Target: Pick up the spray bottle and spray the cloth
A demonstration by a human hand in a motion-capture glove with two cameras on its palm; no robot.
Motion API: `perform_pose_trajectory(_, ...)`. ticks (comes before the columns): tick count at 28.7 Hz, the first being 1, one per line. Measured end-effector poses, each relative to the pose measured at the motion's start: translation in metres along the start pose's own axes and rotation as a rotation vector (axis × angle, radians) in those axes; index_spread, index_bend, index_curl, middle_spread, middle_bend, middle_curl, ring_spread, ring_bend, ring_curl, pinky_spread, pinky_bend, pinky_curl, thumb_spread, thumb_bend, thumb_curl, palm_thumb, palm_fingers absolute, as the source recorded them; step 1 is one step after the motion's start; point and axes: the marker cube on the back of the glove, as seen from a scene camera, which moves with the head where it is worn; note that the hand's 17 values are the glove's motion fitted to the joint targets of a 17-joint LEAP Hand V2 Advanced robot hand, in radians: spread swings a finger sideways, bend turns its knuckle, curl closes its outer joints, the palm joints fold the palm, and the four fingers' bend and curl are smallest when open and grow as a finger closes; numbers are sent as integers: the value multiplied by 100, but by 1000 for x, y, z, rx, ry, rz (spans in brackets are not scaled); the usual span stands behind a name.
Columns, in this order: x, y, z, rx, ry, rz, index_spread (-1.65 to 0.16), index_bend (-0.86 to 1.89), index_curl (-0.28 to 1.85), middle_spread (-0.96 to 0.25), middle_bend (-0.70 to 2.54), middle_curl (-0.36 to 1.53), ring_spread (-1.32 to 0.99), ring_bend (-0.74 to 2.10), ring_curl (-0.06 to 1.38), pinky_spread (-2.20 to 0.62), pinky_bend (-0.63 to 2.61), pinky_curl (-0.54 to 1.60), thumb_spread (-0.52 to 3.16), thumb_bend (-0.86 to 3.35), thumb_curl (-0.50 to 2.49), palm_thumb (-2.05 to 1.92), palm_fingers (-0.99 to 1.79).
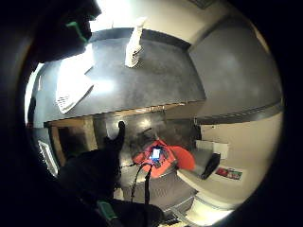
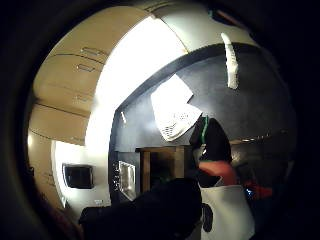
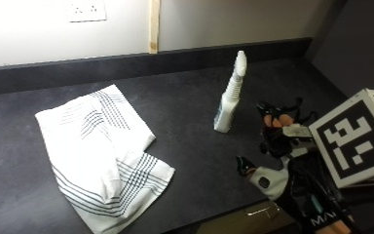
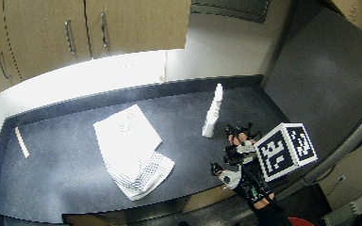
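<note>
Dark countertop (image 3: 187, 107): upright spray bottle (image 3: 229, 95), striped cloth (image 3: 99, 151); cabinets (image 4: 74, 28) only wide.

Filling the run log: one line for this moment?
phase: approach | right hand: open, beside spray bottle, not touching | bottle: upright | cloth: flat on counter

Spray bottle (image 3: 231, 95) upright on counter (image 3: 187, 117) — cloth (image 3: 99, 156) apart, gloved hand (image 3: 281, 146) near.

The worktop (image 3: 187, 112) is dark, matt and faintly speckled. On it the cloth (image 3: 99, 156) is soft white woven fabric with thin dark stripes. Beside the cloth, the spray bottle (image 3: 229, 97) looks like smooth white plastic.
</note>
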Motion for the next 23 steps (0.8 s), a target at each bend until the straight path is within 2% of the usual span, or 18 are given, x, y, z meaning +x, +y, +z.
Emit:
perform_pose_trajectory(3,4,1,2,14,-41,28,-23,9,5,3,14,5,6,47,14,5,68,19,48,36,15,56,53)
perform_pose_trajectory(8,21,7,16,119,-269,151,-30,11,9,5,17,9,8,52,22,6,75,27,70,36,22,60,48)
perform_pose_trajectory(18,25,21,67,338,-1012,381,-33,9,11,8,20,18,9,54,28,8,81,33,91,30,31,64,36)
perform_pose_trajectory(23,18,32,86,390,-1223,476,-33,10,12,8,22,22,10,52,28,8,82,34,97,27,34,66,31)
